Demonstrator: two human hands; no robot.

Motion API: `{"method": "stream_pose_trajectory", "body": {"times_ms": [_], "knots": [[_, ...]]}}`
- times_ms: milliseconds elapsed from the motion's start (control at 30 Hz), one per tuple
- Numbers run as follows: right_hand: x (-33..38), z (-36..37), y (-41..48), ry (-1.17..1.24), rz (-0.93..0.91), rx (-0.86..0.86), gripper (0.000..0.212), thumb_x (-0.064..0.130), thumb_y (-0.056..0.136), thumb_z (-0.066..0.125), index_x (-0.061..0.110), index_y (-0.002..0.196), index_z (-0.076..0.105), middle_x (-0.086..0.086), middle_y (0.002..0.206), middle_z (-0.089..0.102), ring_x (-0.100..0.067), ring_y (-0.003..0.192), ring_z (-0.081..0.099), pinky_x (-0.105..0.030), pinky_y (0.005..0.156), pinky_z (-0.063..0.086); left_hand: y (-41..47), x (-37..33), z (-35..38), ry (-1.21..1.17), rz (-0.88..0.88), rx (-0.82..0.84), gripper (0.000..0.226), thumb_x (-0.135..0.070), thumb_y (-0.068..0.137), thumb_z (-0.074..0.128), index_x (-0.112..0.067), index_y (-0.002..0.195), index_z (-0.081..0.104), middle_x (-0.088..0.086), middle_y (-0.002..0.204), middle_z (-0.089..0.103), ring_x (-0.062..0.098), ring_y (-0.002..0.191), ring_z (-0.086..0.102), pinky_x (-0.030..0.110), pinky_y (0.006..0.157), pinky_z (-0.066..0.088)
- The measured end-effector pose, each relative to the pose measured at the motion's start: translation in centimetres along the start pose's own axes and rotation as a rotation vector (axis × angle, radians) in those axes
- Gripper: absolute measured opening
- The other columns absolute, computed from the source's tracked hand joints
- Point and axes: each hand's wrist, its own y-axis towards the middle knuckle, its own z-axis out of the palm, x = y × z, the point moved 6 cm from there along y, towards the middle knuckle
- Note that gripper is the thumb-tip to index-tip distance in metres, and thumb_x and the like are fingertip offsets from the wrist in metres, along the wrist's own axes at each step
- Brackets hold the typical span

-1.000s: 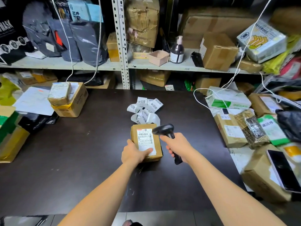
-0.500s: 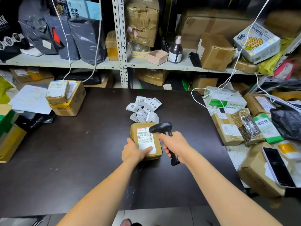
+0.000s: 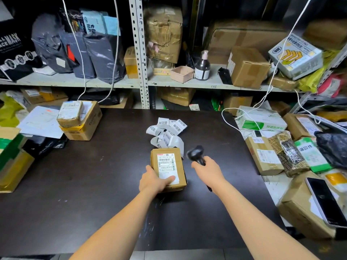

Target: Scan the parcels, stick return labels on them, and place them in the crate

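Right-hand fingers (image 3: 195, 165), wrapped round the scanner (image 3: 195, 153), are drawing off toward three o'clock; left fingers (image 3: 169, 178) are gripping the parcel (image 3: 178, 167), likely scanned.

The scanner (image 3: 195, 154) is smeared by blur, its grip swallowed inside the right hand (image 3: 208, 172). The near corner of the parcel (image 3: 181, 171) is covered by the left hand (image 3: 155, 182). The shipping label (image 3: 166, 165) cannot be read, its print too fine.

Matt brown cardboard parcel (image 3: 180, 170) (white paper label (image 3: 166, 164)), dark matt tabletop (image 3: 93, 184) — scuffed, black plastic scanner (image 3: 196, 154)
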Motion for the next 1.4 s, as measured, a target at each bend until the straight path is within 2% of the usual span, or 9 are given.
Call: {"method": "stream_pose_trajectory", "body": {"times_ms": [200, 333, 567, 667, 800, 900, 1067, 1200, 1400], "knots": [[-5.0, -0.3, 3.6, -0.186, -0.001, -0.054, 0.025, 0.025, 0.092, 0.064, 0.019, 0.111, 0.049, -0.003, 0.103, 0.063, -0.023, 0.086, 0.062, -0.037, 0.070, 0.054, 0.2, 0.1, -0.2, 0.042, -0.017, 0.036, 0.090, -0.071, 0.056, 0.084, -0.023, 0.114, 0.036, -0.002, 0.120, 0.061, 0.020, 0.098, 0.056, 0.034, 0.076, 0.046], [-7.1, 0.1, 5.1, -0.409, 0.086, -0.111, 0.031, 0.042, 0.089, 0.068, 0.032, 0.110, 0.047, -0.005, 0.107, 0.057, -0.032, 0.105, 0.057, -0.039, 0.086, 0.051, 0.0, 0.4, -0.5, 0.059, -0.018, 0.077, 0.094, -0.075, 0.051, 0.082, -0.026, 0.113, 0.032, -0.005, 0.123, 0.060, 0.019, 0.101, 0.057, 0.034, 0.079, 0.049], [-8.6, 1.5, 6.7, -0.487, 0.004, -0.183, 0.030, 0.045, 0.090, 0.067, 0.033, 0.112, 0.050, 0.013, 0.076, 0.038, -0.025, 0.119, 0.048, -0.037, 0.093, 0.038, -0.2, 0.6, -1.2, 0.055, -0.011, 0.083, 0.104, -0.085, 0.041, 0.075, -0.028, 0.120, 0.040, -0.012, 0.120, 0.062, 0.016, 0.106, 0.061, 0.039, 0.091, 0.055], [-9.8, 2.0, 7.1, -0.456, 0.032, -0.180, 0.031, 0.045, 0.089, 0.068, 0.034, 0.112, 0.049, 0.003, 0.101, 0.063, -0.025, 0.122, 0.048, -0.040, 0.096, 0.040, 0.0, 0.0, -1.6, 0.018, 0.019, 0.074, 0.114, -0.080, 0.042, 0.079, -0.030, 0.135, 0.037, -0.012, 0.126, 0.061, 0.017, 0.112, 0.061, 0.039, 0.095, 0.054], [-9.6, 2.1, 7.5, -0.471, 0.036, -0.163, 0.045, 0.044, 0.083, 0.072, 0.031, 0.120, 0.051, 0.003, 0.118, 0.062, -0.025, 0.123, 0.046, -0.042, 0.101, 0.040, 1.2, -1.8, -2.1, 0.034, 0.073, 0.084, 0.129, -0.073, 0.044, 0.084, -0.032, 0.148, 0.021, -0.011, 0.133, 0.061, 0.020, 0.118, 0.060, 0.041, 0.097, 0.053], [-8.1, 1.9, 6.8, -0.388, 0.017, -0.224, 0.071, 0.046, 0.078, 0.074, 0.024, 0.138, 0.045, 0.001, 0.138, 0.049, -0.025, 0.132, 0.039, -0.045, 0.108, 0.035, 2.2, -2.5, -2.0, 0.123, 0.091, 0.129, 0.154, -0.073, 0.043, 0.085, -0.035, 0.157, -0.010, -0.008, 0.136, 0.061, 0.023, 0.125, 0.059, 0.041, 0.097, 0.052], [-2.3, 1.7, 7.5, -0.291, -0.186, -0.437, 0.052, 0.028, 0.086, 0.069, 0.019, 0.135, 0.051, -0.004, 0.136, 0.048, -0.027, 0.127, 0.038, -0.047, 0.103, 0.035, 3.3, -2.2, -1.7, 0.135, 0.108, 0.132, 0.156, -0.079, 0.034, 0.080, -0.040, 0.153, -0.012, -0.012, 0.112, 0.066, 0.023, 0.108, 0.067, 0.038, 0.085, 0.054], [3.4, 3.8, 11.3, -0.254, -0.328, -0.318, 0.042, 0.013, 0.094, 0.062, 0.015, 0.135, 0.056, -0.003, 0.136, 0.055, -0.025, 0.126, 0.042, -0.039, 0.102, 0.038, 3.8, -2.0, -1.5, 0.116, 0.094, 0.131, 0.147, -0.080, 0.028, 0.078, -0.045, 0.147, -0.002, -0.018, 0.091, 0.062, 0.019, 0.085, 0.063, 0.034, 0.069, 0.049], [6.7, 7.6, 16.8, -0.387, -0.257, 0.010, 0.043, 0.015, 0.100, 0.054, 0.013, 0.143, 0.051, -0.005, 0.128, 0.066, -0.029, 0.132, 0.043, -0.045, 0.107, 0.041, 4.3, -1.4, -1.5, 0.094, 0.065, 0.162, 0.144, -0.080, 0.024, 0.080, -0.048, 0.141, 0.003, -0.005, 0.106, 0.065, 0.023, 0.098, 0.067, 0.039, 0.078, 0.054]]}}
